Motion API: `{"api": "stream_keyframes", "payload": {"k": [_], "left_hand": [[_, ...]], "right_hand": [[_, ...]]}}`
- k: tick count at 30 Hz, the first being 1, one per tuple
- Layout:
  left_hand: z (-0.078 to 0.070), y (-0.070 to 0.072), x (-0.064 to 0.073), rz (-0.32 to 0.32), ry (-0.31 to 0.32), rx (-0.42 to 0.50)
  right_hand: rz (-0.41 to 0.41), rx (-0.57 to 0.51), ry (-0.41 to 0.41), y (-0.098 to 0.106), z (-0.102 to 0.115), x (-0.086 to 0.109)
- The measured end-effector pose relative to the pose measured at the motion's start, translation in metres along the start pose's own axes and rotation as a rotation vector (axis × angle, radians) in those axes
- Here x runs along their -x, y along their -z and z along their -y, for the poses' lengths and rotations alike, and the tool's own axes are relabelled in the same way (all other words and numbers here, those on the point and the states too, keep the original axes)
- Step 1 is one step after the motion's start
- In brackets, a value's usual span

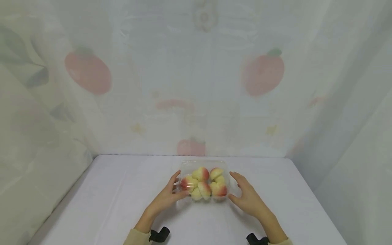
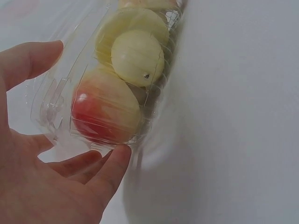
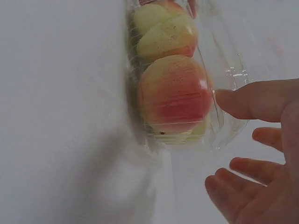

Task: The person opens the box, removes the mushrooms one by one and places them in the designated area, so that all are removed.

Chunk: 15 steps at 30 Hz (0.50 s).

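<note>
A clear plastic clamshell box (image 1: 187,164) sits towards the back of the table, holding several yellow-and-red peaches (image 1: 200,174). On its left end, my left hand (image 1: 167,198) has its fingertips at the lower edge, while the thumb lies beside the lid. The left wrist view shows those fingers (image 2: 114,168) touching the box near a red-cheeked peach (image 2: 105,107). Opposite, my right hand (image 1: 249,200) is spread beside the right end. In the right wrist view its thumb (image 3: 247,100) is right at the lid's edge, and the other fingers stand apart from the box.
White cloth covers the table (image 1: 128,177). Behind it hangs a pale curtain (image 1: 190,68) with fruit prints, and more curtain closes in both sides. Black wrist devices (image 1: 160,234) are worn below the hands.
</note>
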<state>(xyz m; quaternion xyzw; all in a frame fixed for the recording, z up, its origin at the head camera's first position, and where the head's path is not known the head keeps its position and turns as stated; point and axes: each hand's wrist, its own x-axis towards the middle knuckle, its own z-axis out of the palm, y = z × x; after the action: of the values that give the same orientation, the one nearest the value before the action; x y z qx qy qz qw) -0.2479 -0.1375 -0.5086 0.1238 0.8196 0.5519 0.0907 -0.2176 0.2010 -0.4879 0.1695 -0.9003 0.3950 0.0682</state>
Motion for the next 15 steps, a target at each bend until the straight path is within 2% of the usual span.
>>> {"api": "stream_keyframes", "payload": {"k": [4, 11, 15], "left_hand": [[-0.0017, 0.0002, 0.0012, 0.003, 0.0, 0.009], [-0.0027, 0.0002, 0.0012, 0.004, -0.001, 0.021], [-0.0032, -0.0008, 0.0012, 0.003, 0.0, 0.029]], "right_hand": [[0.004, 0.006, 0.046, 0.0006, -0.0012, -0.0011], [0.039, -0.136, 0.109, -0.005, -0.008, -0.0044], [0.038, -0.164, 0.139, -0.0077, -0.0088, -0.0037]]}}
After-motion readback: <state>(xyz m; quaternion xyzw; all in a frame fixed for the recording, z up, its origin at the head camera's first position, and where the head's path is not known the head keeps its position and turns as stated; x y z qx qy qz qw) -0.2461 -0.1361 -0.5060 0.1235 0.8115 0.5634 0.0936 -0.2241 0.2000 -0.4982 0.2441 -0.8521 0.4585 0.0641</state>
